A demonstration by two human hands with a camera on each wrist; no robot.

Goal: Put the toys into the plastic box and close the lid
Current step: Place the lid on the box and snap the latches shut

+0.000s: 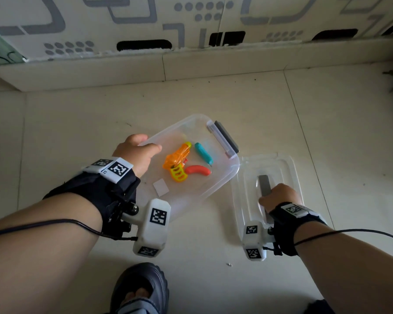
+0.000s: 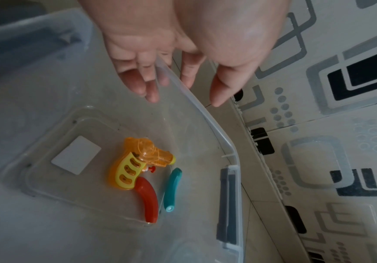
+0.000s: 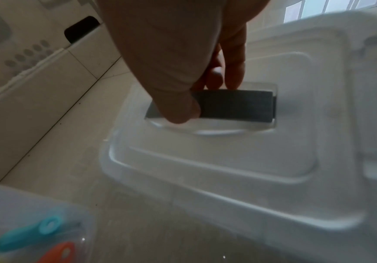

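On the tiled floor, three toys (image 1: 186,163) lie inside the clear plastic box (image 1: 233,171), left hand (image 1: 136,152) gripping its rim; right hand (image 1: 278,197) grips the dark handle (image 3: 234,105) of the clear lid (image 1: 290,168) beside it; next, probably: lift lid over box, align, press down.

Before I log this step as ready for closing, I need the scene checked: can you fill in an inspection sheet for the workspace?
Surface: pale tiled floor, a few dark specks.
Job's things: clear plastic box open, holding an orange water gun, a teal toy and a red toy; lid lies flat beside the box.
Clutter: white label on the box bottom.
Hands: left hand grips the box rim; right hand grips the lid's grey handle.
Cables: a black cable runs from each wrist camera.
Surroundings: patterned wall, skirting, a dark shoe.
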